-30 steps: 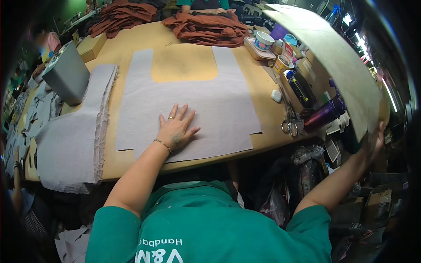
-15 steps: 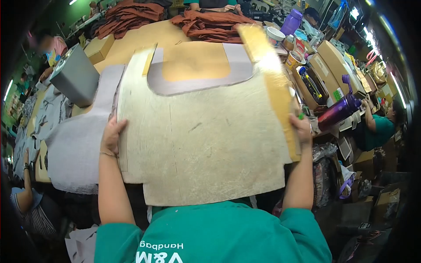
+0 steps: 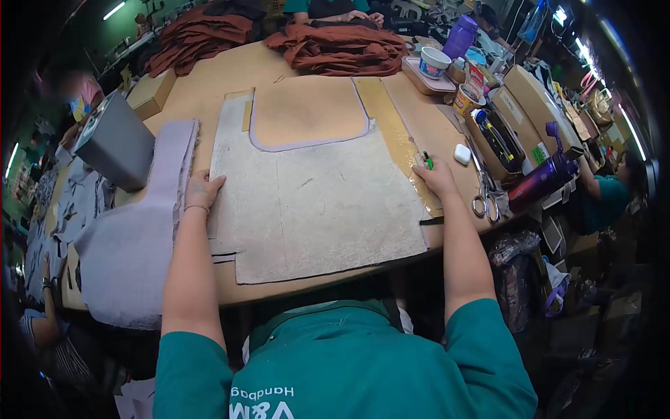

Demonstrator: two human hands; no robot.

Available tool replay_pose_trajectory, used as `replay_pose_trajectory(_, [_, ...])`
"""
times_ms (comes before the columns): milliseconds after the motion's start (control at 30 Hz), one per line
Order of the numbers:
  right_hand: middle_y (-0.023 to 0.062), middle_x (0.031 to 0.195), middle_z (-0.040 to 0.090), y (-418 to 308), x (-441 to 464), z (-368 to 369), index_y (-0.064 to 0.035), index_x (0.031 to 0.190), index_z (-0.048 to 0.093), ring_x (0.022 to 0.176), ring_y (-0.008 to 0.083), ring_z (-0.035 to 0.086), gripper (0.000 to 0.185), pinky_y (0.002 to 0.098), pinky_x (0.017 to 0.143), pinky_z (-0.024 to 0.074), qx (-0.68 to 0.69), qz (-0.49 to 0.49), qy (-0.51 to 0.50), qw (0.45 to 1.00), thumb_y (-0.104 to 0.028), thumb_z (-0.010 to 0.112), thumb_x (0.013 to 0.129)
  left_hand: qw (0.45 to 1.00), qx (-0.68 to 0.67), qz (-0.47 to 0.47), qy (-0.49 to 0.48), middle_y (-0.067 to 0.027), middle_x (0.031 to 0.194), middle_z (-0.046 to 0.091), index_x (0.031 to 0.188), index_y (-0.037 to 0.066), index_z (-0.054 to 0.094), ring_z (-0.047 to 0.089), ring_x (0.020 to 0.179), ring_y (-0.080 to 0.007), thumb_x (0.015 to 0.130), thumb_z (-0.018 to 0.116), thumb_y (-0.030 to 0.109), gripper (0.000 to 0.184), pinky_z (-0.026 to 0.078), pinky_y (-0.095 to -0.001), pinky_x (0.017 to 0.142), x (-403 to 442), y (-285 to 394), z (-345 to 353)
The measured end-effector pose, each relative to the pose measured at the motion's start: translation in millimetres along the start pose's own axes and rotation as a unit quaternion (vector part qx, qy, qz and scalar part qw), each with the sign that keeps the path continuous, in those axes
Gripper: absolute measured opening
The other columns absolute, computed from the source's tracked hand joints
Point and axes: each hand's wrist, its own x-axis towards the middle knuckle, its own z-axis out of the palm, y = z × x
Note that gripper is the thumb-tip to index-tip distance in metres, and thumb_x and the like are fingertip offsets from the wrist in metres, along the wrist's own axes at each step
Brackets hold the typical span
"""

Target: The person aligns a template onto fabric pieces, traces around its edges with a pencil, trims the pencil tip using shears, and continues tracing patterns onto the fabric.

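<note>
A stiff, pale pattern board (image 3: 321, 209) with a U-shaped cutout and yellow tape strips lies over a lilac fabric piece (image 3: 307, 145), whose edge shows inside the cutout. At the board's left edge, my left hand (image 3: 202, 190) is closed on it, thumb on top. My right hand (image 3: 436, 176) grips the right edge by the tape, with a green-tipped pen (image 3: 428, 162) at its fingers; whether the hand holds the pen is unclear. Left of the board lies a stack of lilac fabric (image 3: 132, 230).
A grey metal block (image 3: 117, 143) stands on the fabric at left. Scissors (image 3: 485, 195), a white case (image 3: 462, 153), a purple bottle (image 3: 541, 178) and an open box (image 3: 495, 140) line the right side. Rust-coloured cloth (image 3: 335, 49) lies at the back, near a co-worker's hands (image 3: 359, 17).
The board came from the raised right side over the fabric, then down and away onto it. My left hand moved from the fabric to the board's left edge; my right hand came in with the board.
</note>
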Motion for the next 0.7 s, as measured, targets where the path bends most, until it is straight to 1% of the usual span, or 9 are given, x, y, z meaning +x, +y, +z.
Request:
replay_pose_trajectory(33, [0.0188,0.087,0.061,6.4,4.3,7.1,0.0054,0.1,0.054,0.081,0.0273,0.06,0.046,0.0321,0.072,0.0452,-0.07,0.004,0.013,0.997,-0.025,0.066,0.067,0.999,0.037,0.009,0.025,-0.0141,0.086,0.062,0.096,-0.004,0.057,0.06,0.077,-0.0206,0.069,0.066,0.021,0.038,0.045,-0.0298,0.07,-4.5,4.7,4.2])
replay_pose_trajectory(67, [0.0226,0.09,0.059,21.9,10.4,11.0,0.0042,0.101,0.054,0.086,0.0326,0.058,0.05,0.0351,0.076,0.044,-0.038,0.0,0.009,0.999,-0.03,0.066,0.067,0.998,0.046,0.013,0.038,-0.0179,0.09,0.061,0.098,-0.004,0.057,0.06,0.081,-0.0263,0.068,0.066,0.022,0.04,0.044,-0.0323,0.073,-9.6,9.3,4.7])
replay_pose_trajectory(167, [0.0225,0.089,0.06,0.3,-0.3,3.8,0.0039,0.101,0.054,0.086,0.0319,0.058,0.049,0.0353,0.076,0.0443,-0.041,0.014,-0.005,0.999,-0.03,0.066,0.067,0.998,0.042,0.018,0.032,-0.0179,0.09,0.062,0.097,-0.004,0.057,0.06,0.081,-0.0282,0.068,0.066,0.024,0.041,0.044,-0.033,0.074,-3.7,-1.9,7.5])
replay_pose_trajectory(267, [0.0233,0.092,0.058,3.8,5.2,5.7,0.0032,0.1,0.055,0.088,0.0329,0.056,0.05,0.0357,0.078,0.0437,-0.076,0.014,0.012,0.997,-0.032,0.066,0.067,0.996,0.066,0.037,0.055,-0.0212,0.091,0.059,0.095,-0.004,0.057,0.057,0.085,-0.0332,0.067,0.067,0.03,0.045,0.044,-0.0359,0.075,-1.2,-5.6,12.4])
replay_pose_trajectory(367, [0.0237,0.094,0.055,-2.7,1.8,3.7,0.0026,0.099,0.056,0.09,0.0341,0.054,0.052,0.0362,0.079,0.0433,-0.203,-0.016,0.021,0.979,-0.036,0.067,0.066,0.974,0.222,0.014,0.05,-0.0241,0.093,0.055,0.094,-0.004,0.057,0.052,0.091,-0.0371,0.065,0.068,0.035,0.049,0.041,-0.0389,0.08,-8.4,6.4,9.7])
replay_pose_trajectory(467, [0.0236,0.096,0.052,-10.9,-13.7,-0.4,0.0032,0.097,0.056,0.092,0.0351,0.052,0.054,0.0364,0.08,0.0428,-0.228,-0.013,0.056,0.972,-0.039,0.068,0.065,0.96,0.259,0.029,0.106,-0.0256,0.095,0.052,0.093,-0.004,0.056,0.047,0.096,-0.0389,0.064,0.068,0.039,0.053,0.037,-0.0408,0.085,-29.5,-1.8,7.4])
replay_pose_trajectory(567, [0.0241,0.095,0.053,-4.6,-13.9,-4.6,0.0045,0.094,0.056,0.091,0.0353,0.053,0.055,0.037,0.079,0.0432,-0.222,0.036,0.027,0.974,-0.04,0.068,0.064,0.951,0.283,0.04,0.121,-0.0251,0.097,0.052,0.095,-0.005,0.055,0.046,0.098,-0.0387,0.064,0.068,0.039,0.054,0.035,-0.041,0.087,-59.4,1.6,5.3])
replay_pose_trajectory(600, [0.024,0.093,0.055,-6.2,-13.0,-5.8,0.0053,0.093,0.055,0.09,0.0345,0.054,0.056,0.0375,0.078,0.0435,-0.216,0.043,0.015,0.975,-0.04,0.069,0.063,0.951,0.288,0.038,0.11,-0.0247,0.096,0.052,0.097,-0.006,0.054,0.047,0.098,-0.0387,0.064,0.068,0.039,0.057,0.037,-0.0405,0.086,-65.6,5.0,4.7])
replay_pose_trajectory(700, [0.0234,0.091,0.057,-11.5,-16.2,-3.6,0.0054,0.093,0.055,0.088,0.0332,0.056,0.055,0.0375,0.077,0.0439,-0.152,0.059,0.002,0.987,-0.037,0.071,0.063,0.964,0.261,-0.004,0.048,-0.0251,0.095,0.055,0.097,-0.008,0.053,0.051,0.094,-0.0369,0.063,0.069,0.037,0.058,0.041,-0.0392,0.082,-60.4,4.8,3.8])
